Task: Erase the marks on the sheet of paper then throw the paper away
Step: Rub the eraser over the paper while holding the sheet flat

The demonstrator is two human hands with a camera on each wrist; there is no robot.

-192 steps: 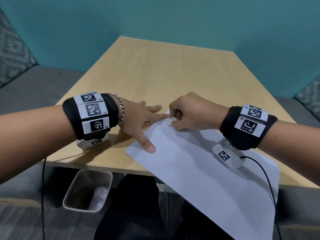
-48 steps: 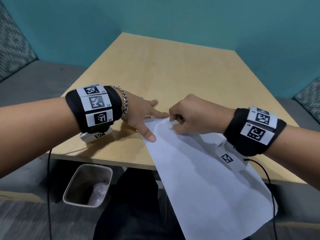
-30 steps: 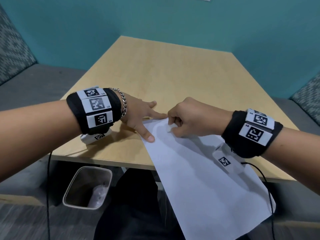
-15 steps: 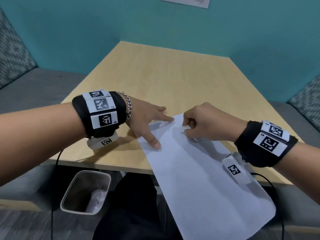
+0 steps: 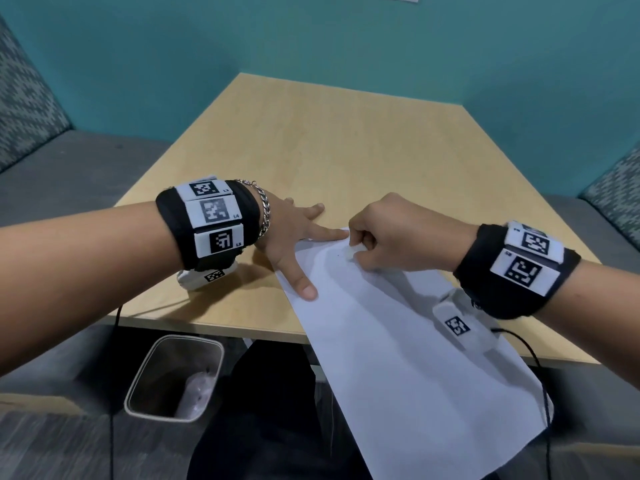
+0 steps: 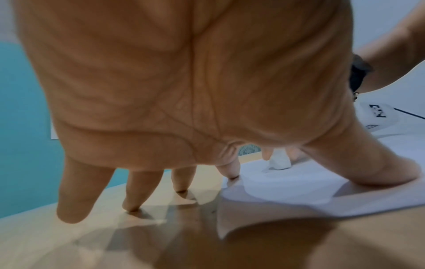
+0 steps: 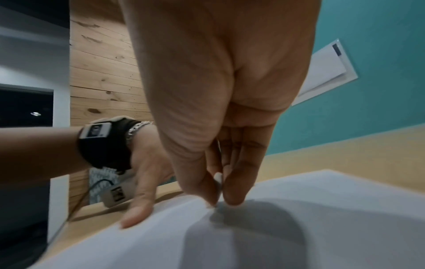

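The right hand [image 5: 391,237] pinches a small eraser [image 5: 350,250] on the paper's [image 5: 398,358] far corner. The left hand [image 5: 294,237], fingers flat, presses that corner's left edge. The long sheet hangs over the desk's [image 5: 329,150] near edge, above the bin [image 5: 173,375].

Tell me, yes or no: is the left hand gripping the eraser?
No. The right hand pinches the eraser; the left hand lies flat, pinning the paper.
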